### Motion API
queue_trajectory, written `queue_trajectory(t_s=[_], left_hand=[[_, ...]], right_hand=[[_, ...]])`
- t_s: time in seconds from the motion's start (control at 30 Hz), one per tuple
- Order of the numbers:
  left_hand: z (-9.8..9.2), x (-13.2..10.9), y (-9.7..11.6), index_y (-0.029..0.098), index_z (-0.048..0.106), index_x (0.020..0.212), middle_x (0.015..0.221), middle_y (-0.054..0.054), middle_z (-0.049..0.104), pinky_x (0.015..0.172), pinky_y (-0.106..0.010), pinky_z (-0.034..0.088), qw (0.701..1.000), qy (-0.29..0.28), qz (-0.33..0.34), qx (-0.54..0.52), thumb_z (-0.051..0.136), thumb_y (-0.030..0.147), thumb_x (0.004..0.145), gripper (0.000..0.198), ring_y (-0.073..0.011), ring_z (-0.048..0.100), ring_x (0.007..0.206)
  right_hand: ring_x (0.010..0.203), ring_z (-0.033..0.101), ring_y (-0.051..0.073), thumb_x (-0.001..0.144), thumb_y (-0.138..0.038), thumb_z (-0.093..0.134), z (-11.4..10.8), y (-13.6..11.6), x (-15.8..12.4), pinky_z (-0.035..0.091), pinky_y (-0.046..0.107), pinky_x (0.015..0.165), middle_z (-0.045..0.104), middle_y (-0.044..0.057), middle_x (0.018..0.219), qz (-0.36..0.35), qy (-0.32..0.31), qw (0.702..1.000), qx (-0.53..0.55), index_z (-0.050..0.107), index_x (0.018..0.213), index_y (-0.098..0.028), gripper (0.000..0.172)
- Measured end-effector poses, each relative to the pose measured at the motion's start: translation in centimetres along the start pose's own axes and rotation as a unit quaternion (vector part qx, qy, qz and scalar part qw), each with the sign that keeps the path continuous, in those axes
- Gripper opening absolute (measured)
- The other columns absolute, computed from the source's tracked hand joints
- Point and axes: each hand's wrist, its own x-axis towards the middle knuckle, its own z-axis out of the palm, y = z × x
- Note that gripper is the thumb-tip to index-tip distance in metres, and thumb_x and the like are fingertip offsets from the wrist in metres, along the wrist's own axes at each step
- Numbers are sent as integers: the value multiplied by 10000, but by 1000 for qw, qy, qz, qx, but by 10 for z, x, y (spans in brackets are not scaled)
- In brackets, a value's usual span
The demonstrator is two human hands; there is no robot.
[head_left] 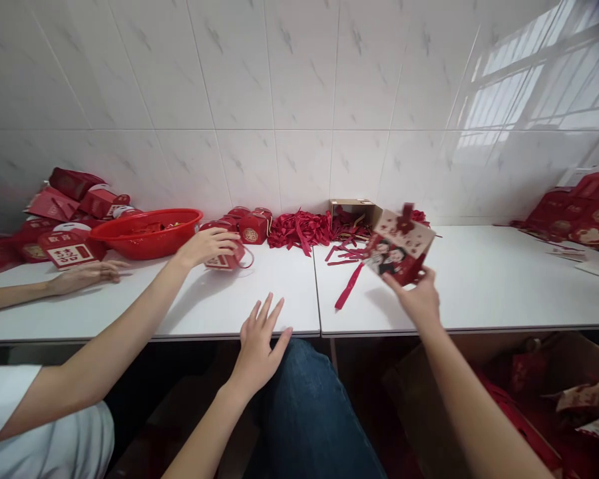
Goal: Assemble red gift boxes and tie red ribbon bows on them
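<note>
Head view. R hand (422,299): thumb under near side, fingers round the RH side, clamped on printed box (397,253); box tilted, looks held up off white table (484,286), R of the table seam. Slight blur. Red ribbon strip (348,289) runs from near box's lower L corner; can't tell if attached or just lying behind.

L hand (263,342): holds nothing, fingers spread apart, back of hand up, over near table edge by the knee; contact w/ edge unclear.

Behind, along wall: ribbon heap (299,231), w/ small open carton (377,216) beside it, more ribbon in its mouth. Further L, red basin (124,249) & stacked red boxes (62,203). Co-worker's hand (212,246) is on a small red box (227,259), well apart from printed box.

Step in hand, my read: one-handed handling of printed box, prob. mid-carry. Next move prob. calls for levelling it w/o squeezing the card walls, keeping clear of loose ribbon; L hand is free to steady it.
</note>
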Motion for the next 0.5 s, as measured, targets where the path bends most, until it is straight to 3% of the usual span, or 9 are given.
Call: queue_trajectory(t_s=[0.07,0.17,0.27,0.33,0.43,0.5], left_hand=[[7,-2,-7,314,398,1375,1509,-38,286,1096,-569,128,996,-71,-29,36,334,446,932,467,-296,174,1400],[16,-4,-14,310,442,1350,1490,-28,330,1101,-568,90,991,-107,-48,56,266,455,946,464,-282,178,1400],[20,-5,-15,316,438,1352,1489,-25,330,1100,-570,91,993,-91,-46,62,270,442,947,456,-278,181,1399],[21,-5,-16,328,434,1352,1488,-19,333,1100,-573,93,994,-86,-44,59,278,431,947,445,-274,186,1398],[24,-5,-16,340,426,1354,1489,-10,333,1101,-576,88,994,-79,-50,62,289,416,946,436,-267,185,1399],[26,-5,-16,352,419,1356,1488,-4,334,1100,-576,93,994,-71,-54,68,302,406,944,431,-265,186,1399]], right_hand=[[1055,569,350,642,-646,622,-8,16,41,385,505,929,602,183,1145,85,36,987,-130,338,1275,-139,860],[1133,499,403,708,-621,557,-8,44,71,309,556,965,545,278,1194,110,42,976,-183,331,1298,-29,866],[1234,389,413,769,-533,508,5,68,67,218,586,1014,473,322,1270,87,17,971,-222,312,1334,46,833],[1309,274,404,803,-485,453,15,77,57,184,588,1035,348,306,1390,65,9,968,-243,242,1384,55,821],[1363,109,408,813,-438,426,27,79,45,152,583,1054,128,257,1498,34,23,963,-268,161,1421,47,822],[1374,41,407,824,-410,417,36,73,39,132,581,1061,26,244,1512,-29,45,957,-285,155,1425,35,792]])
